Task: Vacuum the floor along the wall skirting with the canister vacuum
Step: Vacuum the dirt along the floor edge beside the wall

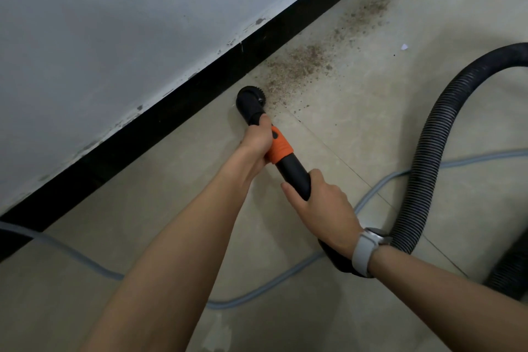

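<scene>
A black round brush nozzle (249, 100) sits on the beige tiled floor right beside the black skirting (183, 100). Behind it runs a black tube with an orange collar (280, 146). My left hand (257, 143) grips the tube just behind the nozzle, at the orange collar. My right hand (323, 203), with a grey watch on the wrist, holds the tube lower down. Brown dust and crumbs (303, 66) lie in a band along the skirting, beginning just right of the nozzle.
The black ribbed hose (434, 140) loops from my right wrist up to the right edge. A grey power cord (257, 291) snakes across the floor under my arms. The scuffed white wall (114, 23) fills the upper left. A small white scrap (404, 46) lies near the hose.
</scene>
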`<state>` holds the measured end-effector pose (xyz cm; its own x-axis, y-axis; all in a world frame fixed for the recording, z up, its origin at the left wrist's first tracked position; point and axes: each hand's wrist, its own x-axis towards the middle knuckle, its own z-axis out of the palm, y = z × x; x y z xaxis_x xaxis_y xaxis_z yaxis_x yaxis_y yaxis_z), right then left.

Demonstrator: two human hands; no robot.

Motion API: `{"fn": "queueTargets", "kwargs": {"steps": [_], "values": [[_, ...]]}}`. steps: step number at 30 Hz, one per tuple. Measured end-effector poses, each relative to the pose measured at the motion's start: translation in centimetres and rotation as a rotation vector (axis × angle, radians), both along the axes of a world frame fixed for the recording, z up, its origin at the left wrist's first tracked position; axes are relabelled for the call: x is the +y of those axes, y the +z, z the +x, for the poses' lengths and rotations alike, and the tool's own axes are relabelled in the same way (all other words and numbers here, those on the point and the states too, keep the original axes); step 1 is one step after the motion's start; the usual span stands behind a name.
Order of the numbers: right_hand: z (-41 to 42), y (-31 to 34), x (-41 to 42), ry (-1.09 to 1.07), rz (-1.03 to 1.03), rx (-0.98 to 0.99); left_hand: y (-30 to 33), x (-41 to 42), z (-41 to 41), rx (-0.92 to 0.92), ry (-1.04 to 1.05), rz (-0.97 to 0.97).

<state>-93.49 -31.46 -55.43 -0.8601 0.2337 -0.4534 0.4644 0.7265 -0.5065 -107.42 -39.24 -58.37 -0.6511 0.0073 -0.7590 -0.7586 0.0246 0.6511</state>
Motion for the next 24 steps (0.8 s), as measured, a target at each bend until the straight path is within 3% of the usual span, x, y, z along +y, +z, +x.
{"fn": "queueTargets", "kwargs": {"steps": [9,18,24], "values": [[-1.8,-0.1,0.4,-0.091,-0.158,0.016,0.3,0.7,-1.6,0.011,-0.017,0.014],[2.0,0.8,-2.7,0.26,-0.099,-0.028,2.2,-6.6,6.0,0.01,0.234,0.027],[5.9,1.6,-3.8,0.299,-0.176,-0.086,2.7,-8.5,10.5,-0.033,0.267,0.001]]}}
